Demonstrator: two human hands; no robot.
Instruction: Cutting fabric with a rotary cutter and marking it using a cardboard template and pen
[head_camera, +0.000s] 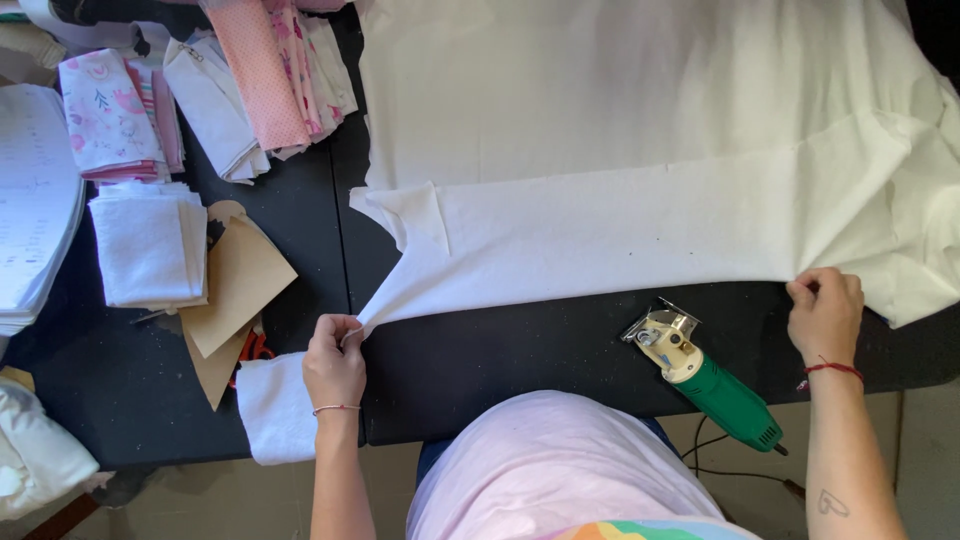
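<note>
A large white fabric sheet (620, 140) lies spread over the black table (500, 350), its near part folded back toward me in a long band. My left hand (335, 360) pinches the band's left corner at the table's front. My right hand (825, 312) grips the band's near edge at the right, where the cloth bunches and hangs over the table's side. The fabric is stretched between both hands.
A green electric rotary cutter (705, 375) lies on the table's front edge between my hands, its cord hanging down. At left are stacks of white cloth pieces (150, 245), pink patterned fabrics (270, 70), brown paper patterns (235, 290) and a small white piece (275, 405).
</note>
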